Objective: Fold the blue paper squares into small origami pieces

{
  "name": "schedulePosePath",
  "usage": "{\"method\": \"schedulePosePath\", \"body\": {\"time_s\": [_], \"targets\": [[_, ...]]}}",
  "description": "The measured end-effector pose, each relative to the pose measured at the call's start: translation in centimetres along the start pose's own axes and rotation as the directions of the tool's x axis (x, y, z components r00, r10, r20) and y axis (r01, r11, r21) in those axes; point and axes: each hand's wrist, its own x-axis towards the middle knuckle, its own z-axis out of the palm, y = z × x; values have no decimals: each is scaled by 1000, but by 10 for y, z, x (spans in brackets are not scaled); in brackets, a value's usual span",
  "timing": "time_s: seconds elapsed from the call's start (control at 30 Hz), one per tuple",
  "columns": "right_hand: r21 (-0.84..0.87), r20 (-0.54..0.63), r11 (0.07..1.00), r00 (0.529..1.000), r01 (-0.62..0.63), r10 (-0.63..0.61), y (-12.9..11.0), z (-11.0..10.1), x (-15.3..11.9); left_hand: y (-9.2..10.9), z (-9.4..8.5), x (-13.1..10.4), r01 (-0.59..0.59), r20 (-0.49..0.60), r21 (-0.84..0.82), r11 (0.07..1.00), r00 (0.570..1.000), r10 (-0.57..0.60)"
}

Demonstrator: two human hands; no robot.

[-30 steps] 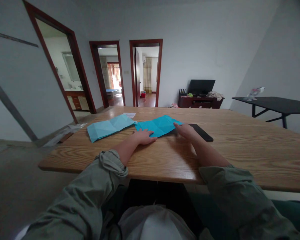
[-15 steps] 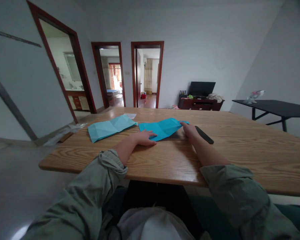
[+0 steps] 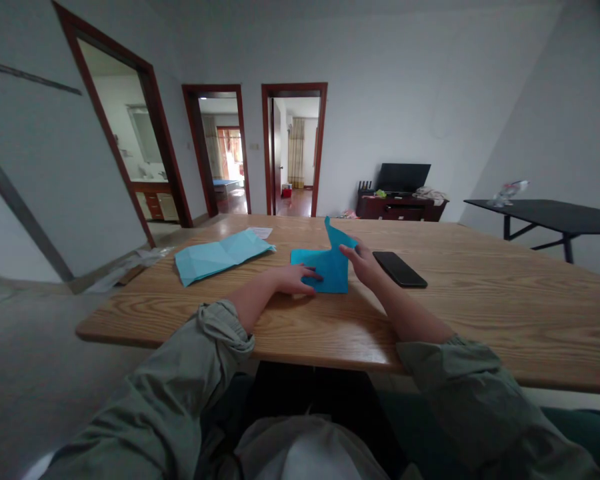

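Observation:
A bright blue sheet of paper (image 3: 334, 272) lies on the wooden table in front of me, its right part bent up off the surface. My left hand (image 3: 296, 279) rests on its left part with the fingers spread. On the right, my right hand (image 3: 361, 260) grips the raised part between thumb and fingers. To the left lies a folded light blue paper (image 3: 220, 257), touched by neither hand. A black phone (image 3: 399, 269) lies flat just right of my right hand.
The wooden table (image 3: 480, 287) extends far to the right. A small white paper (image 3: 261, 233) lies behind the light blue one. Beyond the table are a television (image 3: 404, 178) on a dark cabinet and a black table (image 3: 555, 215) at the right.
My right hand has moved left and lifted the right part of the bright blue paper, which now stands up. More of the black phone shows. My left hand stays nearly in place.

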Motion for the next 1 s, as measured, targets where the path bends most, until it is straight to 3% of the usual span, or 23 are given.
{"method": "schedulePosePath", "body": {"time_s": [0.07,0.13,0.27,0.33,0.4,0.5,0.57,0.6,0.7,0.77,0.83,0.9,1.0], "targets": [[-57,76,995,994,86,-81,-5,3,-2,2,1,0,-6,-21,-14,1000,1000,6],[-122,199,987,976,109,-83,-5,7,-3,3,2,0,-7,-53,-33,999,999,5],[-413,385,910,910,24,151,8,17,-6,-5,1,2,71,-100,-51,996,992,-76],[-533,441,845,869,49,227,13,20,-8,-14,-1,3,159,-151,-10,987,976,-158],[-606,476,790,838,94,265,15,21,-9,-25,-5,2,227,-261,15,974,941,-216],[-634,483,768,823,95,297,13,19,-10,-39,-8,-1,299,-477,-41,953,833,-281],[-620,487,780,823,89,293,11,16,-10,-42,-9,-1,289,-566,-77,954,775,-281],[-614,487,784,825,88,288,11,16,-9,-41,-8,0,254,-588,-75,964,770,-248],[-601,485,794,830,88,275,11,14,-8,-32,-4,5,112,-537,-5,994,838,-97],[-603,463,795,840,66,281,13,13,-6,-26,0,8,81,-413,53,995,909,-52],[-612,411,791,861,16,300,16,11,-4,-24,3,8,111,-268,86,990,960,-85],[-619,354,785,878,-37,321,19,10,-2,-24,5,7,153,-176,85,985,975,-136],[-619,307,784,902,-53,303,22,8,0,-27,5,3,171,-137,55,984,977,-162]]}}
